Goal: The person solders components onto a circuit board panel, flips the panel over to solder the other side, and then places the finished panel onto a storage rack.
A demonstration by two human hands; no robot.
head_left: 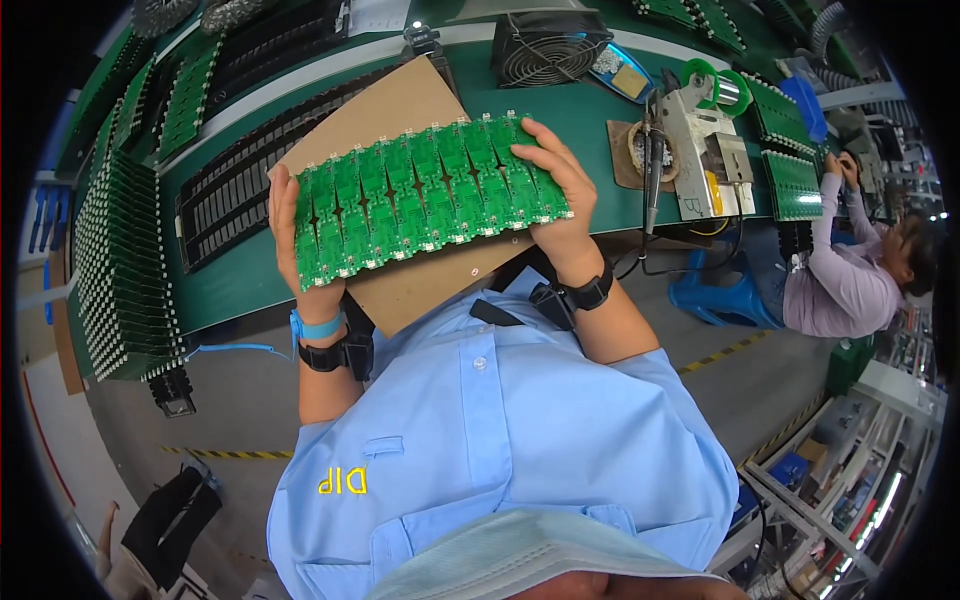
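Head view. You hold a green circuit-board panel (pixel 425 195) flat between both hands, lifted just above a brown cardboard sheet (pixel 400 105) that lies on the green bench mat (pixel 560 110). Your left hand (pixel 292 235) grips the panel's left short edge, fingers curled under it and the thumb side along the rim; your right hand (pixel 558 195) clasps the right short edge, fingers (pixel 545 150) laid over the top face and closed on the board. Neither hand is released. The panel sits tilted, its right end farther from you than its left.

Step in hand, as judged: the panel is being carried or looked over, held clear of the bench. Any next move calls for an even two-handed grip, since the scored strips between your fingers could flex.

Edges and room: beyond your left fingers lie black trays of parts (pixel 235 190), near but apart from the panel; farther left stands a stacked block of boards (pixel 120 270). Beyond your right fingers, a fan (pixel 548 45) and a soldering station (pixel 700 150) stand well apart. The bench edge runs just below both wrists. A co-worker (pixel 850 270) sits far off to your right, clear of your reach.
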